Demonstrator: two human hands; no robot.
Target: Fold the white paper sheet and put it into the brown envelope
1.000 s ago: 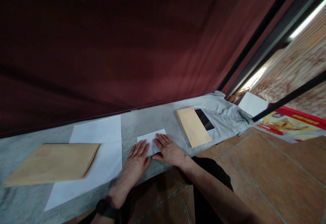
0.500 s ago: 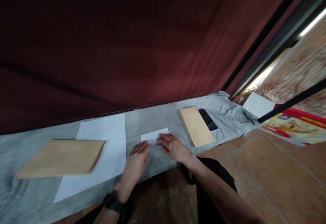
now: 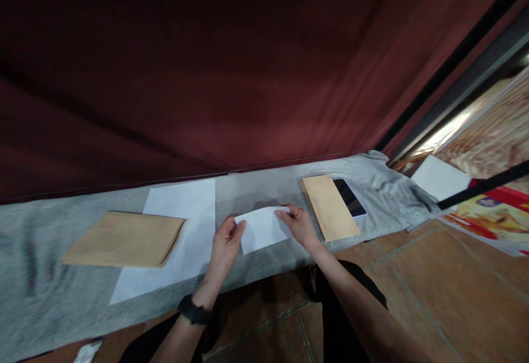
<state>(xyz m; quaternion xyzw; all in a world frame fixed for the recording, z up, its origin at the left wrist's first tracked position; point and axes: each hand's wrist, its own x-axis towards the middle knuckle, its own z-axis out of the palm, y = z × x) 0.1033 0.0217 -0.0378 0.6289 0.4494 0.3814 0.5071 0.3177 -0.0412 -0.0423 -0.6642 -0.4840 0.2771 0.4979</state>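
Note:
A folded white sheet of paper (image 3: 264, 232) is held just in front of me, over the grey cloth. My left hand (image 3: 226, 240) pinches its left end, thumb on top. At the opposite end, my right hand (image 3: 298, 224) grips the upper right corner, also with the thumb on the near face. Right of that hand lies a stack of narrow tan envelopes (image 3: 330, 209), partly over a dark-screened tablet or phone (image 3: 349, 196). To the left, a stack of larger brown envelopes (image 3: 124, 239) rests on flat white paper (image 3: 194, 242).
Grey cloth (image 3: 256, 187) covers the long, low surface. A dark red curtain (image 3: 248, 76) hangs behind it. A black bar (image 3: 483, 187) and a red-and-yellow printed box or sheet (image 3: 491, 214) are at the right, near a white panel (image 3: 440, 177). Brown tiles (image 3: 413, 275) form the floor.
Both hands were pressing on the folded paper on the cloth. Now they hold it by its ends, turned up toward me. The view has shifted slightly.

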